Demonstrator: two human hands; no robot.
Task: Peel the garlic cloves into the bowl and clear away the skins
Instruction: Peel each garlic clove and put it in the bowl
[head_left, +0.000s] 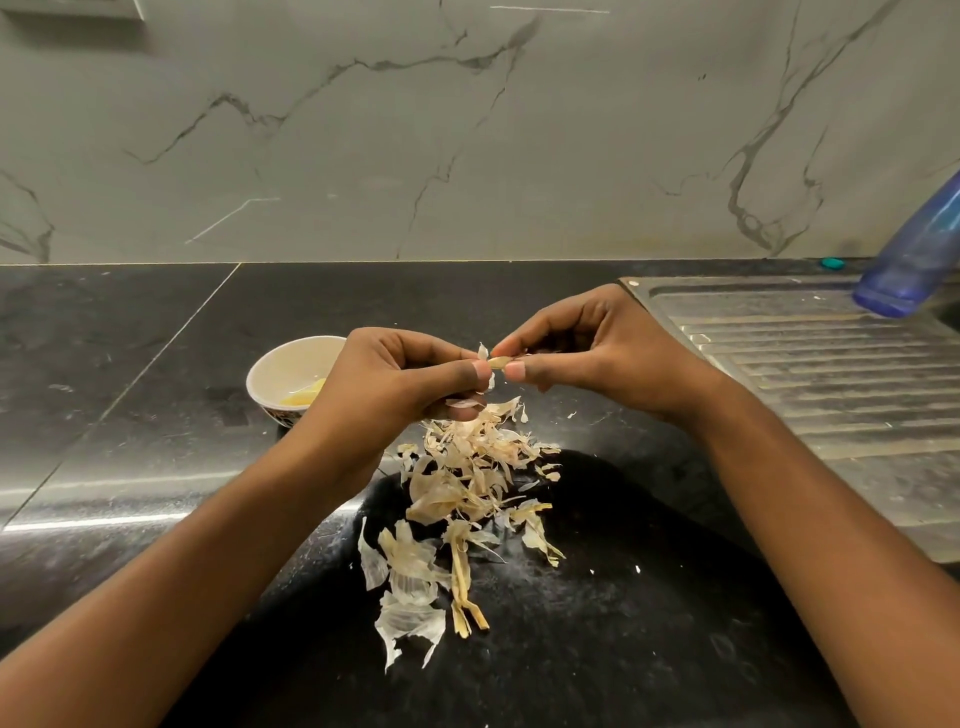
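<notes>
My left hand (410, 379) and right hand (587, 353) meet above the black stone countertop (156, 364), and between them I hold a small pale garlic clove (500, 362) with papery skin curling off it. My left thumb and forefinger pinch its left end, the other fingers curled under the palm. My right thumb and forefinger pinch its right end, the remaining fingers bent loosely behind. Both hands are closed on the clove. It is above the counter and touches nothing but my fingertips.

Just left of my left hand stands a small round cream ceramic bowl (291, 364) with a dark patterned outside, partly hidden by my wrist. In its bottom lie a few yellowish peeled garlic cloves (304, 396).

Directly below my hands, and running toward me, a loose heap of dry beige garlic skins (467, 478) is strewn on the counter, with thin whitish flakes and a few straw-coloured stem strips at its near end.

To the right lies a ribbed stainless steel drainboard (805, 374). At its far right edge leans a translucent blue plastic bottle (914, 254), and a small teal cap (832, 263) sits on the counter just behind it. The far wall is grey veined marble tile (415, 130).
</notes>
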